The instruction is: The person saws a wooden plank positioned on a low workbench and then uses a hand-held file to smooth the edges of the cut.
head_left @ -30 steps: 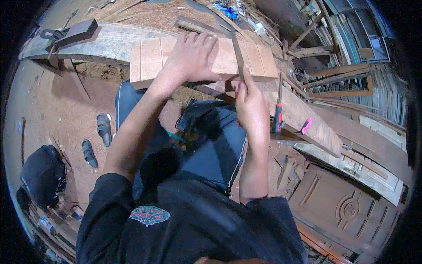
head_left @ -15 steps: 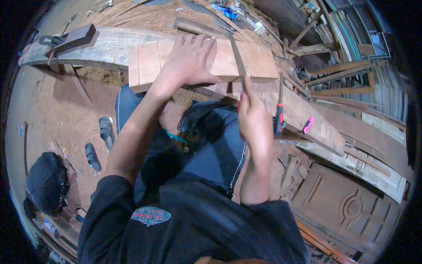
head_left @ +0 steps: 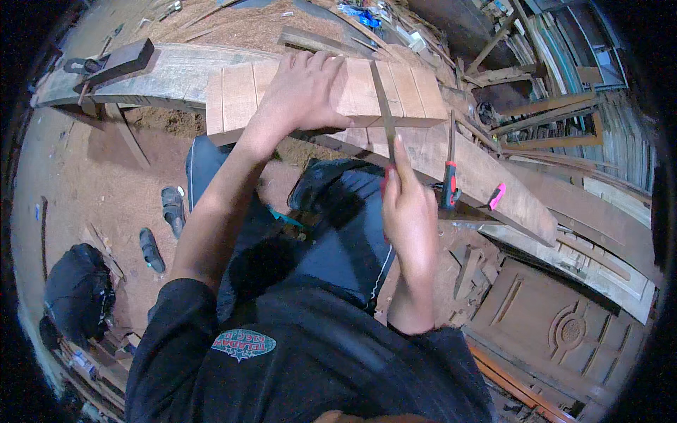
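Observation:
A pale wooden block [head_left: 240, 92] with several parallel lines across its top lies on a long plank bench [head_left: 486, 169]. My left hand [head_left: 305, 92] presses on the block, its fingers reaching over the top and its thumb at the near edge. In my right hand [head_left: 409, 204] is a handsaw [head_left: 384, 102], closed in my fist, with the thumb stretched along it. The narrow blade rests across the block, right of my left hand, in line with the marks. Its teeth are not visible and my fingers hide most of the handle.
A hand plane [head_left: 116, 67] sits at the bench's left end. To the right lie a red-and-black-handled tool [head_left: 449, 185] and a pink cutter [head_left: 496, 197]. Sandals [head_left: 172, 210] and a black bag [head_left: 79, 292] are on the floor. A carved wooden panel [head_left: 550, 331] lies lower right.
My right hand has drawn the saw a little toward me, so its tip sits nearer on the block. The left hand and the block have stayed in place.

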A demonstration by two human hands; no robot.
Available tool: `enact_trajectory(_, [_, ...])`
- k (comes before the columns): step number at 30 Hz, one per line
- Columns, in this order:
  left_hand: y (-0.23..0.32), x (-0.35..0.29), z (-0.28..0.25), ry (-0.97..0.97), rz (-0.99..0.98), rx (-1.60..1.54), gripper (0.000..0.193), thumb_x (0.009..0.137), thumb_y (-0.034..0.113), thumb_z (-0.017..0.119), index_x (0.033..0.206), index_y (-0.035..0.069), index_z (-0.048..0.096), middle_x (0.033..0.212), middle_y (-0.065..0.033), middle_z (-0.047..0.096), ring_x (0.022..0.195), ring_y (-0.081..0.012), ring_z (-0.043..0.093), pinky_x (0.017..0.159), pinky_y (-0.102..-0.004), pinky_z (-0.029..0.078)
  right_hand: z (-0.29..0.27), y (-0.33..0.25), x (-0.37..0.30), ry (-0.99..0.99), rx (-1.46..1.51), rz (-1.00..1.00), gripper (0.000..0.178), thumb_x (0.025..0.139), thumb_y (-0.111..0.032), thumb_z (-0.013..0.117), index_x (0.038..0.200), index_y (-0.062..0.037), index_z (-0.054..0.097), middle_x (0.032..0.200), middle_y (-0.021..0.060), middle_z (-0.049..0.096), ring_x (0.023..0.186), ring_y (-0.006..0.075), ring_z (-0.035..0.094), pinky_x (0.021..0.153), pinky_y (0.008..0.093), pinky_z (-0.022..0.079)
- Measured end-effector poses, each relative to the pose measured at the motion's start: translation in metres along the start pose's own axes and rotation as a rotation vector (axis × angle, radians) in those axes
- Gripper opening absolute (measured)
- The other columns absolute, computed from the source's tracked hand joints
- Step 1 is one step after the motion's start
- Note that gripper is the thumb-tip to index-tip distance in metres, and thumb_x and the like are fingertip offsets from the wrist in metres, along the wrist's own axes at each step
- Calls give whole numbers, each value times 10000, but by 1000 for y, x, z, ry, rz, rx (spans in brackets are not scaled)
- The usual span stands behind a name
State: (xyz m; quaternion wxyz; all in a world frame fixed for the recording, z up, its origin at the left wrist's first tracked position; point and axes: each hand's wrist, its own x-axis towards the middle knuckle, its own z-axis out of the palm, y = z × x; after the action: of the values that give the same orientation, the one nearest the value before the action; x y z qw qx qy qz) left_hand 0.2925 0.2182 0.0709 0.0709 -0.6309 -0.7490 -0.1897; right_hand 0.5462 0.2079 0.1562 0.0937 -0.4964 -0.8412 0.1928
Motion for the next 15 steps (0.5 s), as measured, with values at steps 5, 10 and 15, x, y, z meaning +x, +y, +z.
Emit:
enact_trajectory(5, [3, 5, 5, -5, 6, -14, 1183, 682, 736, 825, 1561, 20, 488, 1543, -232, 540, 1390, -449, 522, 1174, -565, 401, 21, -7, 79, 67, -1, -106, 485, 1081, -210, 530, 1561, -139, 543, 912, 335, 708, 873, 516, 713, 777, 620, 550])
enact_trajectory(10, [2, 2, -1, -14, -23, -33, 1187, 661, 710, 848, 1556, 17, 489, 1548, -235, 536, 1396, -449, 517, 1194, -571, 383, 9, 4, 29, 26, -40, -56, 490, 1083, -205, 543, 1569, -144, 538, 870, 335, 692, 818, 506, 720, 749, 599, 553])
enact_trajectory(15, [1, -1, -1, 9, -22, -61, 1189, 659, 708, 848, 1555, 14, 488, 1546, -238, 536, 1402, -449, 515, 1197, -572, 373, 5, 17, 5, 38, 30, -70, 485, 1092, -201, 552, 1573, -137, 534, 833, 350, 667, 792, 509, 715, 694, 612, 535])
